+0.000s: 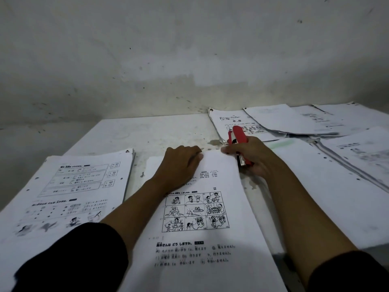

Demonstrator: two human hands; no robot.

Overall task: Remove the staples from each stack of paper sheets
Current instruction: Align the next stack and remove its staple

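Observation:
A stack of printed worksheets [202,239] with cartoon panels lies in front of me on the white table. My left hand [181,165] presses flat on its upper left part, fingers curled at the top edge. My right hand [250,157] is at the stack's top right corner, its fingers wrapped around a red stapler-like tool [239,135] that points up and away. Its fingertips touch the paper's corner. No staple is visible.
Another worksheet stack [69,190] lies to the left. Blank-topped sheets [328,197] lie to the right, and several overlapping stacks [280,121] fill the back right. A stained wall [168,60] rises right behind the table [147,133].

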